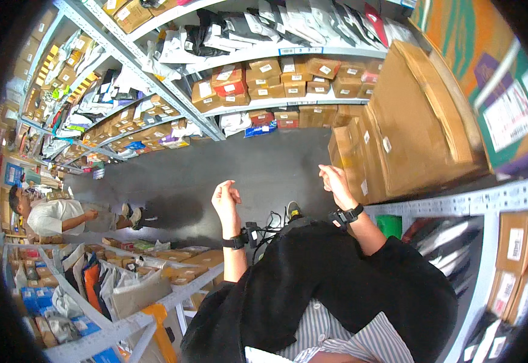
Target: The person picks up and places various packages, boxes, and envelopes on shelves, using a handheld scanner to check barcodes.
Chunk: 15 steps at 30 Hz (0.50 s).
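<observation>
My left hand (225, 197) is held over the grey floor in the middle of the view. Its fingers are loosely bent and a little apart, with nothing visible in them. Further right, my right hand (335, 183) hangs in the air near a stack of brown cardboard boxes (356, 158), apart from them as far as I can tell. Its fingers are also half curled with gaps between them, holding nothing that shows. A dark strap with a small device sits on each wrist, the left strap (234, 242) and the right strap (346, 216).
Metal shelving (215, 60) with boxes and bagged parcels spans the far side. A large carton (418, 121) rises at right. Another rack (112, 333) stands near left. Down the aisle at left is a person (55, 216). Black cables (268, 227) hang by my body.
</observation>
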### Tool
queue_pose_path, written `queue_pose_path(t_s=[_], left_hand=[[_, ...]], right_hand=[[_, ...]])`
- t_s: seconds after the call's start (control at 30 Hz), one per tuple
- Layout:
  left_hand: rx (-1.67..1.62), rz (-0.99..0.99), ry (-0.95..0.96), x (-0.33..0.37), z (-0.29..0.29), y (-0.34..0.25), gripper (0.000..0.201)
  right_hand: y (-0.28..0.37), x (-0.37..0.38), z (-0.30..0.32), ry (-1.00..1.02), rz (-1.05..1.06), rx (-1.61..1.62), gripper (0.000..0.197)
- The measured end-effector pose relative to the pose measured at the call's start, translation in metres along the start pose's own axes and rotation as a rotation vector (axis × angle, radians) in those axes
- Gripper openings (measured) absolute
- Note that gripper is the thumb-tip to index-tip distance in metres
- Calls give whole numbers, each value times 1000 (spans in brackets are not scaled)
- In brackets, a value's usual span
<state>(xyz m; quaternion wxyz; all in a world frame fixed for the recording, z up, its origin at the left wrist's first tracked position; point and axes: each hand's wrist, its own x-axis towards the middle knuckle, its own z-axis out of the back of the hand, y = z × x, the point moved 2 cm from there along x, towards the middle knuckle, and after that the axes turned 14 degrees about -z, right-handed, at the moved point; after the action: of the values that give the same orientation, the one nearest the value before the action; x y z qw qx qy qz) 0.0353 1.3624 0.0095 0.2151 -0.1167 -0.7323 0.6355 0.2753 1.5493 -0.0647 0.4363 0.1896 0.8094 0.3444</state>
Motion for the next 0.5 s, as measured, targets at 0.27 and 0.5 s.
queue_pose_path(t_s=[0.27, 0.5], left_hand=[[91, 170, 47, 169, -49, 81, 21], [-26, 412, 7, 330, -137, 190, 28]], right_hand=[[106, 133, -39, 99, 21, 96, 25], [182, 289, -25, 99, -62, 44, 25]])
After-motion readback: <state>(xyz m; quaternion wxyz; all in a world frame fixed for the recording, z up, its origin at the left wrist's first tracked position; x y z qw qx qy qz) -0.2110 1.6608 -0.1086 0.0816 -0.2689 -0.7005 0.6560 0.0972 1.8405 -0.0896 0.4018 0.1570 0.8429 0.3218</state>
